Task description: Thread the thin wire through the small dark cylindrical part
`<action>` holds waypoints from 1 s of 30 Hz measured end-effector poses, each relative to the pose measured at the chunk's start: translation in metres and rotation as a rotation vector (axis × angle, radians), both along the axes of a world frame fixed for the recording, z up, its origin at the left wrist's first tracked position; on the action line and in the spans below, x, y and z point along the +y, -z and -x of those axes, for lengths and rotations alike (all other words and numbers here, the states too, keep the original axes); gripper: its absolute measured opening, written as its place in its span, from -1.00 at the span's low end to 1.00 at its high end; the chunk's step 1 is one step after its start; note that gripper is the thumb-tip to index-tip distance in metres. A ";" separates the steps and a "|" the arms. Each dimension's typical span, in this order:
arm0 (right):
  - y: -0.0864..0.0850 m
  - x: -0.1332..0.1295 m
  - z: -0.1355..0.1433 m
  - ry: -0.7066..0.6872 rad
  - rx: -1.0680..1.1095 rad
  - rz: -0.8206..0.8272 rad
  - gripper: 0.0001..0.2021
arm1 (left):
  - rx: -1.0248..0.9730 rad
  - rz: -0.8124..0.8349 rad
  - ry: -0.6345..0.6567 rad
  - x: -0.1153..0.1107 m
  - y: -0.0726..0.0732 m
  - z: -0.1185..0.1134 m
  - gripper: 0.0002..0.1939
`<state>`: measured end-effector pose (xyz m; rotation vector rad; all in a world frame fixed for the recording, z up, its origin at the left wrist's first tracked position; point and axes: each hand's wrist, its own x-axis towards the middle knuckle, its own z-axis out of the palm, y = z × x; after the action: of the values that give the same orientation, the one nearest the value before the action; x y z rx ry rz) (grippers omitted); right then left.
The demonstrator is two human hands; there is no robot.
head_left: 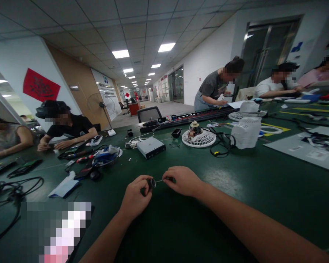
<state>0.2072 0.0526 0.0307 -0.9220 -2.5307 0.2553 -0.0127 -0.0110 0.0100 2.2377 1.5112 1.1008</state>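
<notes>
My left hand (137, 195) is closed around a small dark cylindrical part (152, 183) with a pale ring at its end, which faces right. Opposite it, my right hand (182, 180) pinches a thin-shafted tool that looks like a small screwdriver (159, 181). Its shaft points left at the ringed end; whether the tip touches or enters the part I cannot tell. Fingers hide most of the handle. Both hands are just above the dark green table (164, 226).
Beyond my hands lie a grey disc drive (151, 147), a small black tray (176, 132), a white fan grille with a motor (199, 138) and a white housing (246, 133). Cables and a blue cloth-like bundle (106, 155) are at left. Several people sit or stand around the table.
</notes>
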 end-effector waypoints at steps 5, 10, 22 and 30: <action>-0.001 -0.003 0.000 -0.067 0.045 0.063 -0.81 | -0.013 0.008 0.008 0.000 -0.001 -0.001 -0.73; -0.001 -0.003 0.003 0.003 0.042 0.045 -0.82 | -0.018 0.011 0.040 0.000 0.002 -0.001 -0.73; 0.000 -0.002 0.000 -0.037 0.003 0.012 -0.81 | -0.004 -0.005 0.028 0.002 0.005 0.001 -0.73; 0.002 0.002 0.001 0.039 -0.047 -0.010 -0.81 | 0.003 0.020 0.030 0.002 0.003 0.000 -0.72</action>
<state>0.2061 0.0546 0.0284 -0.9829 -2.5515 0.2108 -0.0122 -0.0093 0.0069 2.2428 1.4781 1.0688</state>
